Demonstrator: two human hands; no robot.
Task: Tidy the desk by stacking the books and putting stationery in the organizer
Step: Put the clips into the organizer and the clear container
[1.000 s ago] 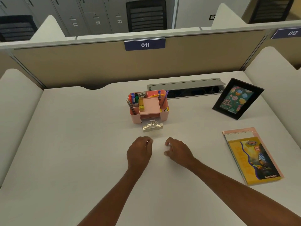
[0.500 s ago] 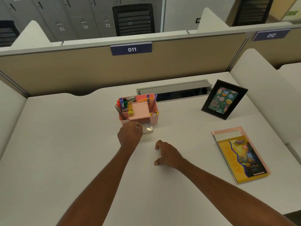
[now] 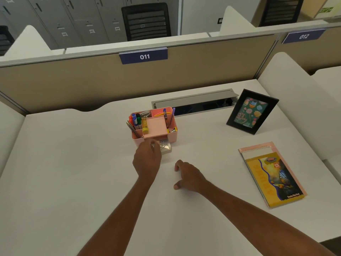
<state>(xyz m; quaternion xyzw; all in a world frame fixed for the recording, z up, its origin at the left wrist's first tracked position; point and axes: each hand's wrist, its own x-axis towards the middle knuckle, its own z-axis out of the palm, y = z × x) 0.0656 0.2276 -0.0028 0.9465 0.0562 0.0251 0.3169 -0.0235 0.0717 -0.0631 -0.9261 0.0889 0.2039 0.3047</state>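
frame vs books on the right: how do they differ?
The frame stands propped, leaning back; the books lie flat, stacked. The frame is black-bordered round a green picture; the books show a yellow cover. The frame sits farther back than the books. Both rest on the desk, untouched.

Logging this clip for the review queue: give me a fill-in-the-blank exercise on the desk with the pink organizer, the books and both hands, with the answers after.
The blue nameplate behind the pink plastic organizer reads ___.
The flat book stack shows a mostly ___ top cover.
The left hand is at the clear plastic drawer; the right hand rests on the white ___.
The black picture frame stands on the organizer's ___ side.
Answers: 011; yellow; desk; right.
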